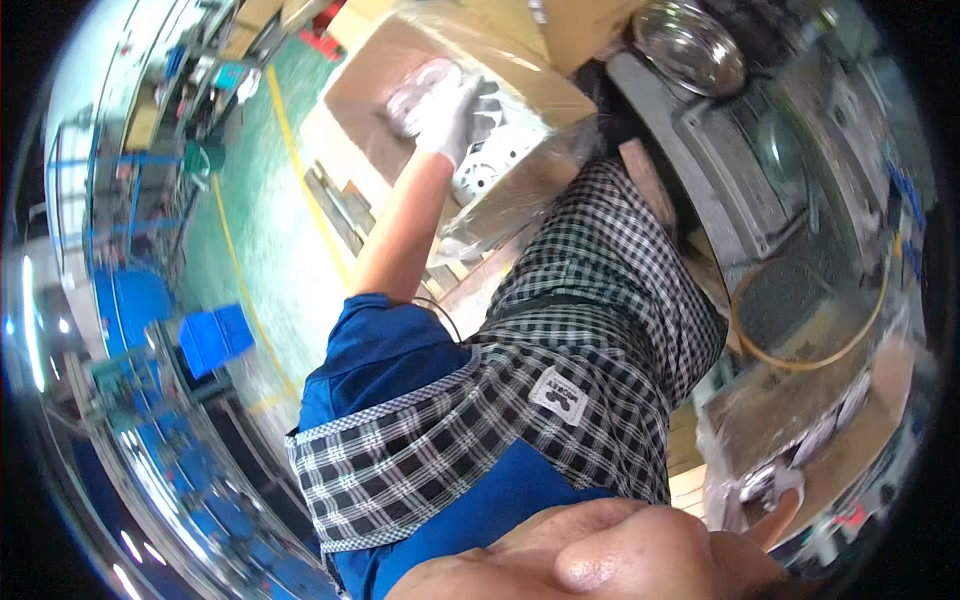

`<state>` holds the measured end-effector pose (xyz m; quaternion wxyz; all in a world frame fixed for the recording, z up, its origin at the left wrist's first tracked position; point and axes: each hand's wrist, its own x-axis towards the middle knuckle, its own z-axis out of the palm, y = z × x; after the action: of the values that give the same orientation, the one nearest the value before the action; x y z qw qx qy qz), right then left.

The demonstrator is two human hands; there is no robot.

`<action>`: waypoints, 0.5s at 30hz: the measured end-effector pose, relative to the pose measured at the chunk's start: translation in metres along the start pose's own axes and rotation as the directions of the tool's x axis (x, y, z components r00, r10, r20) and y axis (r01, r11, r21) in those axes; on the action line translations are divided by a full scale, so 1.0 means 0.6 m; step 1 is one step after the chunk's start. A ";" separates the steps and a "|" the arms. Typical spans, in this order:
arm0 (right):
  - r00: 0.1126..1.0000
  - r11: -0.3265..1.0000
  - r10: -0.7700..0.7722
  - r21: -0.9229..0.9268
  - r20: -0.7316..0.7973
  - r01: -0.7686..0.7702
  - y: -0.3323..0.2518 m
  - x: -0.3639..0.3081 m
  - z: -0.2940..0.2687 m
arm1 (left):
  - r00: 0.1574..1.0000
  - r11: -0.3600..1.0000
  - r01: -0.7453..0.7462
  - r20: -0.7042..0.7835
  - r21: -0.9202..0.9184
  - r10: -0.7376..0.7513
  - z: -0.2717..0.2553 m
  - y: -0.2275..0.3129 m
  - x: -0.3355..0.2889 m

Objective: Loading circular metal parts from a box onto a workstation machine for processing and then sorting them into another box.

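bright indoor light; lamps (32, 325) glow far left. the floor (290, 235) washes out white, the bowl (690, 48) glints, the left hand (446, 125) blurs slightly, and edges bend toward a black rim.

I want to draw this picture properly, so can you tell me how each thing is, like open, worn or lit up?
Upper cardboard box: open, holding things.
Pale parts: lying inside it.
Left hand: white-gloved, among those parts; grip too blurred to tell.
Lower-right box: open.
Right hand: at that box; grip unclear.
Checked apron: worn.
Tube light: lit.
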<state>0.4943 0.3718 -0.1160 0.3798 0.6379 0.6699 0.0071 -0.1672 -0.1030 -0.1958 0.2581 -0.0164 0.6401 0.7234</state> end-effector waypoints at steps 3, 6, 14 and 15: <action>0.776 0.781 0.337 0.302 0.533 -0.546 -0.060 0.064 -0.052 | 0.905 0.922 0.045 -0.375 -0.385 -0.201 -0.125 -0.077 0.062; 0.885 0.850 0.234 0.356 0.404 -0.387 -0.141 -0.062 -0.129 | 0.726 0.779 -0.056 -0.561 -0.624 -0.397 -0.221 -0.114 0.045; 0.996 0.717 0.069 0.691 0.059 -0.090 0.100 -0.051 -0.080 | 0.721 0.727 -0.166 -0.585 -0.666 -0.371 -0.219 -0.096 0.113; 0.999 0.696 0.037 0.716 0.021 -0.041 0.091 -0.040 -0.072 | 0.710 0.730 -0.189 -0.605 -0.656 -0.360 -0.221 -0.088 0.110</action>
<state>0.5158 0.3817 -0.0465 0.1031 0.7494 0.6053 -0.2475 -0.2445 -0.2011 -0.2913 0.0082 -0.4131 0.3778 0.8286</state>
